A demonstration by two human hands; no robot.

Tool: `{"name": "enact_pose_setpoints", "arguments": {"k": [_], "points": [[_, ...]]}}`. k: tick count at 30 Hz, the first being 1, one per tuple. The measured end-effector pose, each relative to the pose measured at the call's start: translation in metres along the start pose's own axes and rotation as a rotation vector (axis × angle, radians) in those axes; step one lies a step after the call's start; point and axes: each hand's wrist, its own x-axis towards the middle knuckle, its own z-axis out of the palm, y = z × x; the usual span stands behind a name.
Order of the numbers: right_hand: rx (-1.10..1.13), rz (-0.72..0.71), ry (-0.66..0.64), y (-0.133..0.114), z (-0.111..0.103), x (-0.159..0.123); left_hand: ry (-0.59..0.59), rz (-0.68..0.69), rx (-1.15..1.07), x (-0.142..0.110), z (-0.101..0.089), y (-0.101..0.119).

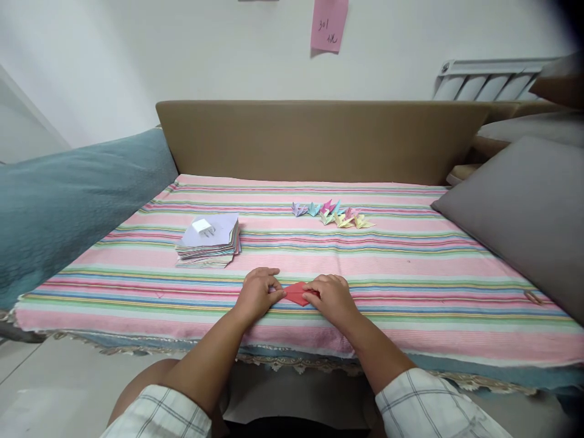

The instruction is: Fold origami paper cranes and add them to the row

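A small piece of red folded paper [296, 293] lies on the striped cloth in front of me, with a crease line running along its length. My left hand [261, 293] pinches its left tip between thumb and forefinger. On the other side, my right hand [332, 297] grips the right end, thumb on top and fingers curled over it. Part of the paper's right end is hidden under those fingers. Beyond my hands sits a loose group of folded paper cranes [337, 214] in purple, blue, pink, green and yellow.
To the left stands a stack of coloured paper sheets [207, 252] with a white plug adapter [203, 227] on top. The striped cloth [410, 267] covers the seat. A grey cushion [524, 213] leans at right, a blue armrest [82, 194] at left, a brown backrest [310, 140] behind.
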Motion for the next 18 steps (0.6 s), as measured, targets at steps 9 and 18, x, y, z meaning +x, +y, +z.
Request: {"name": "enact_pose_setpoints", "arguments": {"k": [9, 18], "points": [[-0.013, 0.003, -0.007, 0.001, 0.001, 0.0, 0.021, 0.059, -0.019, -0.001, 0.002, -0.005], [-0.013, -0.006, -0.003, 0.004, 0.006, 0.002, 0.029, -0.023, -0.03, -0.002, -0.014, -0.012]]}}
